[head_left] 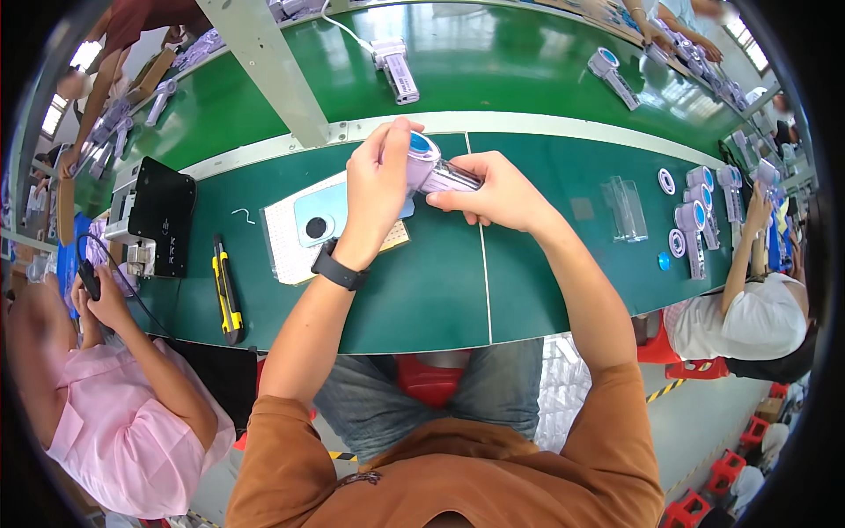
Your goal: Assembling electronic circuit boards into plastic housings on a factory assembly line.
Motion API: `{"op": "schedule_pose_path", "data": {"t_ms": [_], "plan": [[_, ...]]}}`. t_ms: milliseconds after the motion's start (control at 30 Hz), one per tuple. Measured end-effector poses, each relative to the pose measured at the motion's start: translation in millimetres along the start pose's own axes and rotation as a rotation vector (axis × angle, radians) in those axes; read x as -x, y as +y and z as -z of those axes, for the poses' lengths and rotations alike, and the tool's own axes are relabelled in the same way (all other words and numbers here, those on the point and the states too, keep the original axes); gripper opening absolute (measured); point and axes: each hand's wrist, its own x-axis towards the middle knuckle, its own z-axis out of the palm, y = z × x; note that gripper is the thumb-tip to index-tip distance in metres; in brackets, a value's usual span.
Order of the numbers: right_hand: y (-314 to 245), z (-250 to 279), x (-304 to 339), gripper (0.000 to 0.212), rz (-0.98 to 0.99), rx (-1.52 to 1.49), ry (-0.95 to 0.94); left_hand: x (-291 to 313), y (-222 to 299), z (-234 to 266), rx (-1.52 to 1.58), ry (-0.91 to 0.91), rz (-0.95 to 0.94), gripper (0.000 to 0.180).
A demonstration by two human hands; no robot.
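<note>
A lilac handheld fan (pixel 422 165) with a blue disc at its round head is held between my two hands, above the table's far half. My left hand (pixel 378 176) is wrapped round the head end. Fingers and thumb of my right hand (pixel 497 189) close on the handle, which looks dark and shiny, perhaps clear-covered. Under my left hand lies a light blue phone-shaped thing (pixel 308 211) with a black round spot. It rests on a white dotted sheet (pixel 283 238); my left wrist hides part of both.
A yellow-and-black box cutter (pixel 227 295) and a black machine (pixel 167 220) are at left. Clear plastic covers (pixel 625 211) and several fans (pixel 691 224) lie at right. Beyond a white rail, a green belt (pixel 493 62) carries more fans. Co-workers sit on both sides.
</note>
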Motion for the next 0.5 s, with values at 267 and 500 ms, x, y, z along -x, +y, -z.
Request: {"op": "schedule_pose_path", "data": {"t_ms": [267, 500], "plan": [[-4, 1, 2, 0.031, -0.034, 0.000, 0.039, -6, -10, 0, 0.078, -0.046, 0.039, 0.056], [-6, 4, 3, 0.031, -0.046, -0.090, -0.095, -7, -14, 6, 0.144, -0.127, 0.099, 0.061]]}}
